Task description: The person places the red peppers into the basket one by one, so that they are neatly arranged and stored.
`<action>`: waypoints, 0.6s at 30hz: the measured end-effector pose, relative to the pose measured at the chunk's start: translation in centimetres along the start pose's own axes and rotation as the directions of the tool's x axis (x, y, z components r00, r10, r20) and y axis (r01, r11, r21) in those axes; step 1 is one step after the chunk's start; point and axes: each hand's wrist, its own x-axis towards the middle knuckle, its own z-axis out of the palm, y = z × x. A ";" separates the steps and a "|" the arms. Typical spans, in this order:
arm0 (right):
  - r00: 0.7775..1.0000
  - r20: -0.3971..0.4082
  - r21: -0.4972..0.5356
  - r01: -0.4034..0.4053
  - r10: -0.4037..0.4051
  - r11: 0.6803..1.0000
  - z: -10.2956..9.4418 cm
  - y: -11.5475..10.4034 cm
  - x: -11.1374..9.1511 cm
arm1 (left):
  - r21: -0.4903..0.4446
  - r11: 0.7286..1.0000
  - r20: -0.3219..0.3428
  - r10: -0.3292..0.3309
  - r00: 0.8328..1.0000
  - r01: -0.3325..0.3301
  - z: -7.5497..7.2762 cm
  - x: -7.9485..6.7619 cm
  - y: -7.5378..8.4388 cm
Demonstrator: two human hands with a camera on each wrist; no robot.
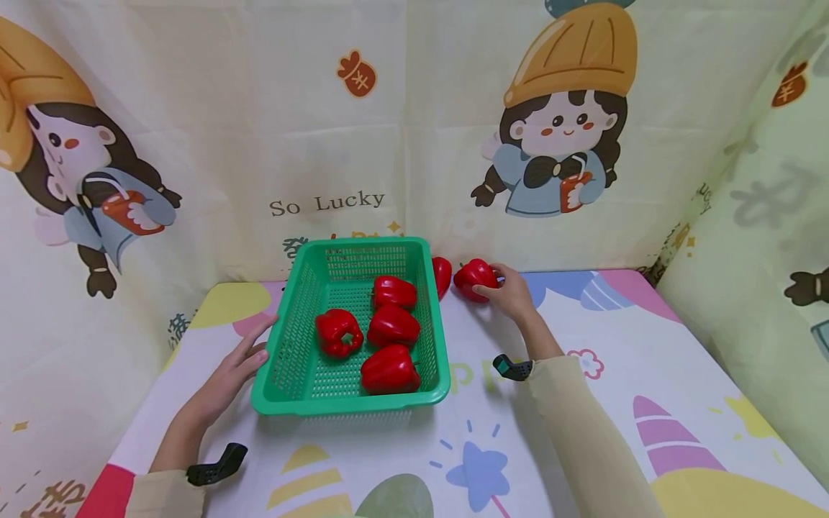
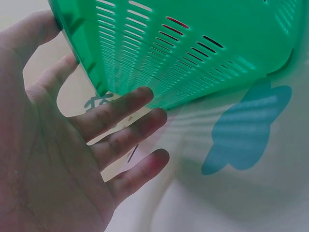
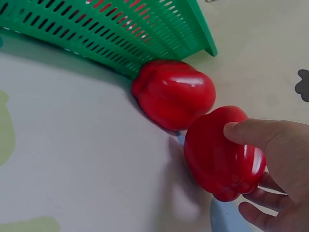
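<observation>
At the back of the table, my right hand point(image 1: 514, 293) grips a red bell pepper point(image 1: 475, 279), with the thumb on one side and the fingers curled around the other. Another red bell pepper point(image 3: 175, 94) lies beside it, close against the green basket's right wall. My left hand point(image 1: 229, 374) touches the left rim of the green plastic basket point(image 1: 350, 409), its lower fingers extended apart from the slotted wall in the left wrist view. Inside the basket lie several red bell peppers point(image 1: 391, 369), most of them along the right side.
A patterned cloth point(image 1: 550, 432) covers the table. Behind it hangs a printed curtain point(image 1: 440, 144), and another curtain side point(image 1: 745, 237) borders the table at the right. Dark wrist cameras point(image 1: 216, 466) sit on both wrists.
</observation>
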 end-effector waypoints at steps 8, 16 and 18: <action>1.000 -0.003 0.003 0.007 -0.007 1.000 -0.1 -0.1 -0.1 | 0.000 1.000 0.004 0.007 1.000 -0.007 0.0 0.1 0.0; 1.000 -0.008 0.020 0.002 -0.002 1.000 -0.1 0.0 -0.4 | -0.002 1.000 0.009 0.014 1.000 -0.014 -0.1 0.1 0.1; 1.000 -0.008 0.031 -0.002 0.002 1.000 -0.1 0.1 -0.4 | -0.001 1.000 0.010 0.016 1.000 -0.016 -0.1 0.0 0.1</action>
